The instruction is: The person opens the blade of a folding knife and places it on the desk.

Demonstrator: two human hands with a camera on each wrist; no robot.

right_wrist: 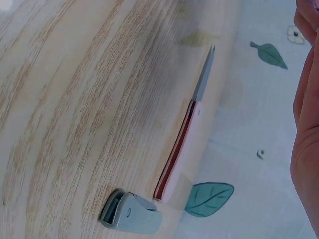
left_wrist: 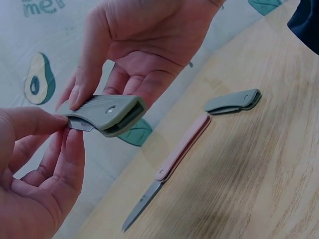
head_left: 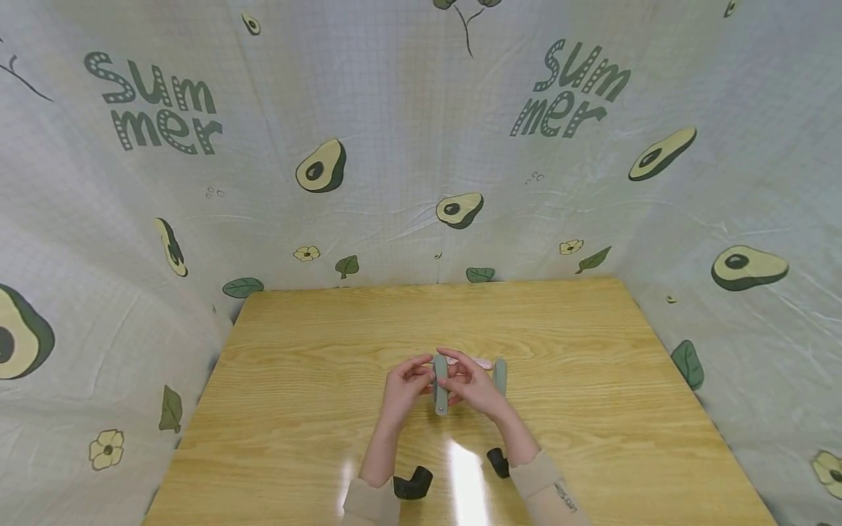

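My left hand [head_left: 403, 387] and right hand [head_left: 476, 391] meet over the middle of the table on a green-handled folding knife [left_wrist: 107, 112], held above the tabletop. In the left wrist view, my right hand grips the handle, thumb along its side. My left thumb and finger pinch the blade [left_wrist: 80, 124], which shows only partly out of the handle. Beyond lies a pink-handled knife [left_wrist: 182, 149] with its blade extended. Close to the end of that pink handle rests a second green folding knife [left_wrist: 233, 102], its blade folded in. The right wrist view shows only my right hand's edge.
The wooden table [head_left: 316, 336] is enclosed at the back and sides by a pale cloth [head_left: 388, 109] printed with avocados and leaves. A black curved piece [head_left: 413, 483] appears by the left wrist, another black piece [head_left: 498, 462] by the right.
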